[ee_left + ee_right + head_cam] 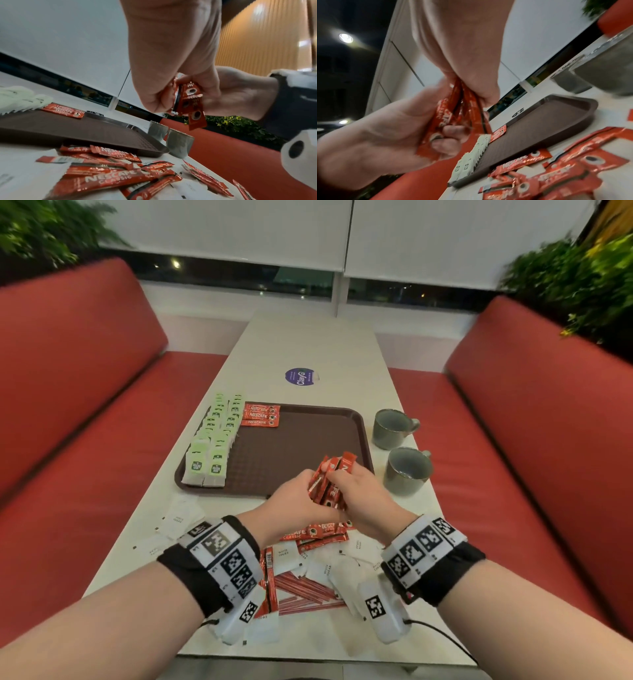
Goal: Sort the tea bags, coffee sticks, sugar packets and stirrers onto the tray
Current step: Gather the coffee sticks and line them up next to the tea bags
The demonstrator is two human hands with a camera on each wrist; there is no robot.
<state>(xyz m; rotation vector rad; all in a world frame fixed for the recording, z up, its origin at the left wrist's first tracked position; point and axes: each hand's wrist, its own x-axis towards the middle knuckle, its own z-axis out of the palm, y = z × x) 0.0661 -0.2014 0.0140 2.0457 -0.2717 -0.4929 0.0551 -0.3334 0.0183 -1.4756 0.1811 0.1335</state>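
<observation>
Both hands hold one bundle of red coffee sticks (334, 479) above the near right edge of the brown tray (294, 446). My left hand (298, 499) grips the bundle (190, 102) from the left; my right hand (361, 489) pinches it (453, 115) from the right. On the tray, green-and-white tea bags (212, 440) stand in two rows along the left side, and three coffee sticks (261, 415) lie at the back. Loose coffee sticks (318, 534), white sugar packets (178, 520) and red stirrers (301, 590) lie on the table below my wrists.
Two grey mugs (394, 428) (407, 470) stand right of the tray. A blue round sticker (300, 376) lies farther back on the white table (308, 344). Red bench seats (85, 422) flank the table on both sides.
</observation>
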